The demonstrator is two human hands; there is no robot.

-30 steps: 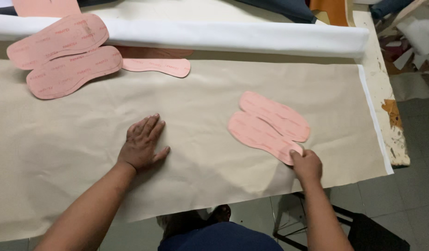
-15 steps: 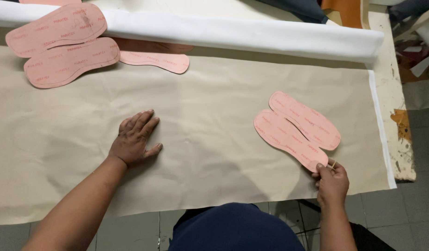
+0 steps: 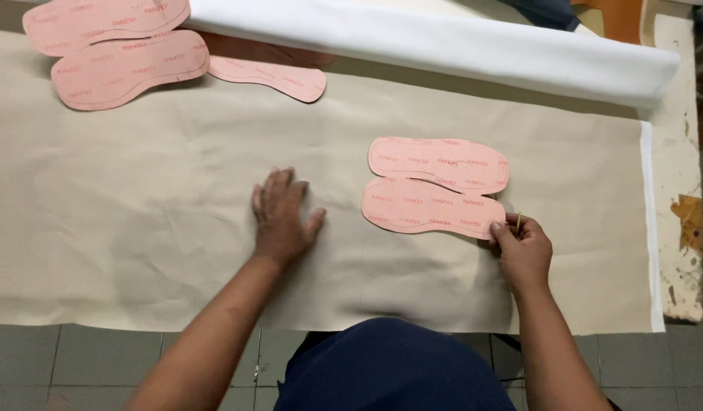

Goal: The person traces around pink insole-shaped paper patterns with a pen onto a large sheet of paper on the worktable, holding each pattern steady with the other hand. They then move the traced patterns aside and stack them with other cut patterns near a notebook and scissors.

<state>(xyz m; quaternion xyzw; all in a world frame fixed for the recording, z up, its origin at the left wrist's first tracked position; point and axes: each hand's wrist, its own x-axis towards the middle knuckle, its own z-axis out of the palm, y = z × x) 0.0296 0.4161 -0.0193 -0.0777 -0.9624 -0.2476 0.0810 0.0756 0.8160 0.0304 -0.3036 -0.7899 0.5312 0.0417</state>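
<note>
Now the 2 pink insole patterns point(image 3: 435, 185) lie squared across the beige sheet point(image 3: 138, 228), turned from their earlier slant; right hand point(image 3: 522, 251) pinches a thin marker at the lower pattern's edge, left hand point(image 3: 281, 217) flat, released.

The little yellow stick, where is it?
In the head view, the thin yellow stick is pinched in the right hand, beside the near pink insole.

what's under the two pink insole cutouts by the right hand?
The two pink insole cutouts lie flat on the beige sheet, near the right hand. Whatever is beneath that sheet is covered.
</note>
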